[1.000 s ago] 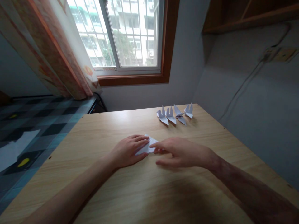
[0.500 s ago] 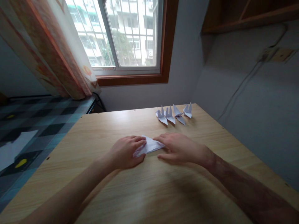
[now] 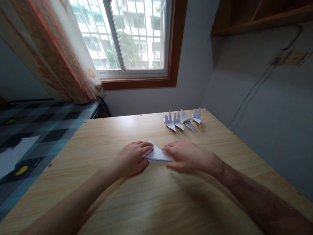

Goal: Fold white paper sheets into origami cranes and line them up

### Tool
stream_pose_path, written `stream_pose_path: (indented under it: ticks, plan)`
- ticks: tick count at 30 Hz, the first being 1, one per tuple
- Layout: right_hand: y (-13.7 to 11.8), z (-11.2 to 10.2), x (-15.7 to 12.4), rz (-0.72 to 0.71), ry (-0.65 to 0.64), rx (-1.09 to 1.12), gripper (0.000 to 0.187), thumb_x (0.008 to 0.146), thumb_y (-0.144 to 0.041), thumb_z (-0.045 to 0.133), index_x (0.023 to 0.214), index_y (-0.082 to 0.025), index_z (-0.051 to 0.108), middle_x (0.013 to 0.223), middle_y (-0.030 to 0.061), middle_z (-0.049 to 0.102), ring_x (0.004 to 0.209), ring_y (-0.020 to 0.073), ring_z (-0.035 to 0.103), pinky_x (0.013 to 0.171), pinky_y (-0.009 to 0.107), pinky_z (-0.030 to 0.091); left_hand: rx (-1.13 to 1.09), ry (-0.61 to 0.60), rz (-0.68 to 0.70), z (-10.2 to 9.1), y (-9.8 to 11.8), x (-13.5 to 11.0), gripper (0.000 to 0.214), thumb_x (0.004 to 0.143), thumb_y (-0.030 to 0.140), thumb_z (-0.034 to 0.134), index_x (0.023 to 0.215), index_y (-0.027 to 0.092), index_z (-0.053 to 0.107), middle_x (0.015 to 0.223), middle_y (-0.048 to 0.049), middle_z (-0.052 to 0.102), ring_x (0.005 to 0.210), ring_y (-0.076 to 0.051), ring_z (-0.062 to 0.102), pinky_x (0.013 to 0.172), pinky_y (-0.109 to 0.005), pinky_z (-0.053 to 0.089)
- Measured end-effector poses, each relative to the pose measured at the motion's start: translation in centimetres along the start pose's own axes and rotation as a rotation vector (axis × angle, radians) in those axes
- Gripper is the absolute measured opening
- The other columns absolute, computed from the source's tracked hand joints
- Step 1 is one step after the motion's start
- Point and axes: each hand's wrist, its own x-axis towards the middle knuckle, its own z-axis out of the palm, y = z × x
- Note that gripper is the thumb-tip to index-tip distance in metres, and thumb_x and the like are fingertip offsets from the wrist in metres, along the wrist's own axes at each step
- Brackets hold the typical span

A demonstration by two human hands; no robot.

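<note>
A folded white paper triangle (image 3: 156, 154) lies on the wooden table (image 3: 156, 195) between my hands. My left hand (image 3: 132, 159) has its fingers curled over the paper's left edge. My right hand (image 3: 188, 156) holds the paper's right corner between its fingertips and thumb. Both forearms reach in from the near edge.
Several finished white paper cranes (image 3: 182, 120) stand in a row near the table's far right edge. Behind them are a grey wall and a window (image 3: 137, 36) with a patterned curtain (image 3: 49, 49). A checkered bed cover (image 3: 31, 137) with a white sheet lies to the left.
The paper was raised and bent between my hands half a second ago; now it lies flat as a triangle. My right hand has drawn closer to the left.
</note>
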Motion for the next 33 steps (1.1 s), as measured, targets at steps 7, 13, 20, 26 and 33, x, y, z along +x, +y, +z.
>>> stream_pose_path:
  ticks: [7,13,20,26,33]
  plan:
    - [-1.1,-0.4,0.6,0.150,0.117,0.069,0.018,0.096,-0.037,0.078,0.107,-0.024,0.078,0.093,0.0051,0.083,0.084,0.0247,0.075,0.073,0.033,0.045,0.096,0.124,-0.159,1.0,0.7,-0.2,0.035,0.099,0.017,0.060,0.127,0.025,0.079,0.129,-0.0066,0.084,0.109,-0.031,0.079,0.085,-0.043,0.067]
    - [-0.9,2.6,2.5,0.418,0.350,0.461,0.045,0.094,-0.051,0.083,0.131,-0.026,0.076,0.097,0.0038,0.086,0.086,0.0244,0.081,0.076,0.032,0.056,-0.130,0.427,-0.300,2.3,1.0,-0.6,0.044,0.101,0.023,0.058,0.141,0.025,0.077,0.144,-0.0073,0.078,0.121,-0.031,0.080,0.105,-0.044,0.066]
    - [-0.2,6.5,3.2,0.321,0.494,0.513,0.041,0.098,-0.036,0.080,0.137,-0.026,0.070,0.116,0.0061,0.085,0.108,0.0266,0.080,0.096,0.039,0.061,-0.555,0.594,-0.342,4.0,0.6,0.2,0.046,0.091,0.012,0.057,0.127,0.021,0.083,0.139,-0.0094,0.079,0.126,-0.027,0.077,0.110,-0.042,0.065]
    - [1.9,7.1,3.1,0.240,0.498,0.416,0.037,0.098,-0.011,0.068,0.130,-0.027,0.078,0.127,0.0058,0.083,0.116,0.0252,0.076,0.105,0.041,0.059,-0.603,0.478,-0.260,4.1,-0.7,0.3,0.045,0.095,0.012,0.055,0.129,0.021,0.083,0.141,-0.0111,0.078,0.127,-0.026,0.077,0.109,-0.044,0.065]
    - [2.8,6.2,2.5,0.030,0.306,0.150,0.045,0.096,-0.013,0.071,0.140,-0.025,0.077,0.150,0.0106,0.073,0.138,0.0299,0.065,0.121,0.048,0.051,-0.319,0.209,-0.017,3.1,-3.5,-0.4,0.049,0.095,0.013,0.060,0.138,0.026,0.079,0.150,-0.0107,0.074,0.135,-0.029,0.072,0.118,-0.050,0.059]
